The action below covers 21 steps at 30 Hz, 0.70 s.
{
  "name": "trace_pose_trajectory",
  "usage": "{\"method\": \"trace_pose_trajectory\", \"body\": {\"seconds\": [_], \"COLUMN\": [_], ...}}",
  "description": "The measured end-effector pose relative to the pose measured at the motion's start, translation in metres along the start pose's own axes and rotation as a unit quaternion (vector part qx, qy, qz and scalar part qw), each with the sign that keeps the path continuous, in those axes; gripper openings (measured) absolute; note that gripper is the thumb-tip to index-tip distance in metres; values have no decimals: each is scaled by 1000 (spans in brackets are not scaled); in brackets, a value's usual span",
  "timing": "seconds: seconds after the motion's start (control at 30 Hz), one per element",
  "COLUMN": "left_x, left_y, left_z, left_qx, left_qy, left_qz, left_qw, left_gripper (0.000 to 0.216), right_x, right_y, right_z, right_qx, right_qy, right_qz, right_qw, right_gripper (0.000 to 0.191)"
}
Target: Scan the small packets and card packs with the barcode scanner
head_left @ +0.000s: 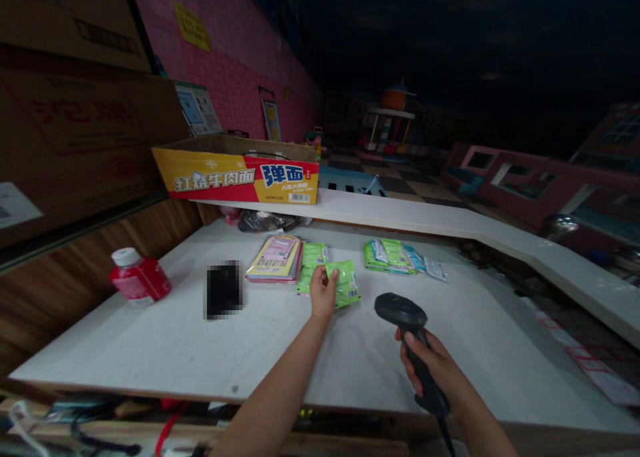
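My left hand (323, 293) reaches forward over the white table (165, 337) and pinches a green packet (345, 283) at its left edge. The packet lies on a small pile of green packets (313, 255). My right hand (434, 369) is wrapped round the handle of a black barcode scanner (403, 313), whose head points toward the green packet. A stack of pink and yellow packets (276, 258) lies just left of the green ones. Another spread of green and blue packets (393, 255) lies farther right.
A red bottle with a white cap (139, 278) lies at the table's left. A dark blurred object (224, 289) sits beside the packets. An open yellow and red cardboard box (240, 170) rests on the raised white counter (450, 225). Brown cartons (75, 110) stand at left.
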<state>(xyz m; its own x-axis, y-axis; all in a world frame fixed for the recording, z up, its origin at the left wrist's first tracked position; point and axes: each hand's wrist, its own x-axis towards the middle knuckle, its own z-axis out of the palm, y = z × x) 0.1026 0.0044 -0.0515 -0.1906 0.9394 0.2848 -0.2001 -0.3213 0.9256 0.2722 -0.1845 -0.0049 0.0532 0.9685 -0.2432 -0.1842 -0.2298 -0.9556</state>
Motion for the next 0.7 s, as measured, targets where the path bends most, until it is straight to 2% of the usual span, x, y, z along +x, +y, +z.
{"method": "trace_pose_trajectory", "body": {"seconds": [0.13, 0.23, 0.43, 0.53, 0.7], "left_x": [1, 1, 0, 0, -1], "left_y": [-3, -3, -2, -4, -9], "left_z": [0, -1, -4, -2, 8], "left_qx": [11, 27, 41, 18, -79], "left_qy": [-7, -10, -32, -43, -104], "left_qz": [8, 23, 30, 16, -50], "left_qw": [1000, 999, 998, 999, 990], "left_gripper": [35, 32, 31, 34, 51], "right_x": [20, 46, 93, 103, 111], "right_y": [5, 4, 11, 19, 26], "right_z": [-3, -11, -38, -48, -55], "right_qx": [56, 145, 356, 425, 494], "right_qy": [24, 19, 2, -23, -37], "right_qz": [-15, -22, -61, -59, -28], "right_qw": [998, 989, 932, 903, 868], "right_gripper": [43, 46, 38, 35, 32]}}
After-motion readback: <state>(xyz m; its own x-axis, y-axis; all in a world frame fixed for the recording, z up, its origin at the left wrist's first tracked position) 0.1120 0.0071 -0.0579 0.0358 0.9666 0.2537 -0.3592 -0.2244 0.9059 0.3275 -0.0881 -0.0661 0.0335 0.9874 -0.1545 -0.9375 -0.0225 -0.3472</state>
